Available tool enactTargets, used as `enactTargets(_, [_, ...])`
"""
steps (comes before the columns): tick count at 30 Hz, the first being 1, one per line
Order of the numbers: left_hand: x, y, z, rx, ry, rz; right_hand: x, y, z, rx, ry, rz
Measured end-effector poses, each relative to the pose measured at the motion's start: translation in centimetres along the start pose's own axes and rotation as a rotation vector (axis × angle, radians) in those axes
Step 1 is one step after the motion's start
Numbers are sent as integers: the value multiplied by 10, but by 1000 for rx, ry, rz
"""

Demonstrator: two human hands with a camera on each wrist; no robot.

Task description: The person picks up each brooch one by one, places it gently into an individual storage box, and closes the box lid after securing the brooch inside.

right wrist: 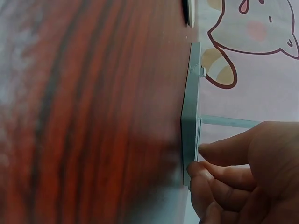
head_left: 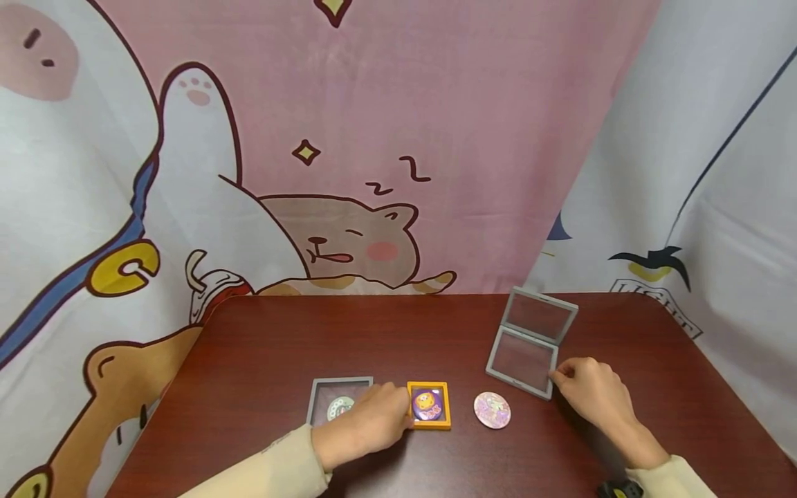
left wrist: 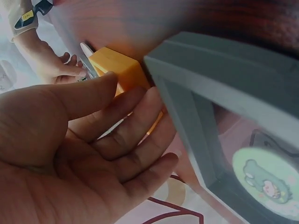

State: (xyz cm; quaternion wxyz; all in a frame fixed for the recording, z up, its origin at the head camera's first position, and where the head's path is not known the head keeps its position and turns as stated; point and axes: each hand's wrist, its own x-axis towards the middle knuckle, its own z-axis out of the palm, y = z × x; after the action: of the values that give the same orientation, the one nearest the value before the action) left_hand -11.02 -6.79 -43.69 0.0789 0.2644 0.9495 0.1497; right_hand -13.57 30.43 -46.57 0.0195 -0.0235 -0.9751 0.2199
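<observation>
My left hand [head_left: 378,413] is at the left edge of a small orange display frame [head_left: 429,425]. A round purple badge [head_left: 427,404] shows inside that frame. In the left wrist view the thumb and loosely extended fingers [left wrist: 126,140] are right at the orange frame's side. My right hand [head_left: 594,391] pinches the right edge of a grey hinged display frame [head_left: 523,382] between thumb and fingertips. That frame stands unfolded, its clear-windowed lid tilted up at the back. Between the two frames, a round pink badge [head_left: 492,410] lies on the table.
A second grey display frame [head_left: 342,380], holding a round pale-green badge [head_left: 340,408], lies left of the orange one, partly behind my left hand. The dark reddish wooden table [head_left: 349,332] ends at a cartoon-print curtain [head_left: 486,138].
</observation>
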Motion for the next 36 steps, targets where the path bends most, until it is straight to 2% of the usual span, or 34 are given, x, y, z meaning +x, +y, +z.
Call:
enactTargets(6, [5,6,-7,98,49,45,0,2,0,2,-37,3])
enactTargets(10, [14,18,-17,161,140,108,0,3,1,6,-40,-4])
enactTargets(14, [24,33,-22,130,204,151,-1,1,2,21,-35,-20])
enactTargets(20, [38,57,-12,51,260,218,-1,1,1,17,-47,-14])
enactTargets(23, [44,69,-5,32,248,224,0,2,0,14,-50,-14])
enactTargets(28, [52,83,8,17,180,172,2,2,1,14,-44,-20])
enactTargets(33, [60,91,21,48,105,113,2,3,1,16,-62,-3])
enactTargets(36, [65,94,27,83,85,87,2,4,1,16,-66,7])
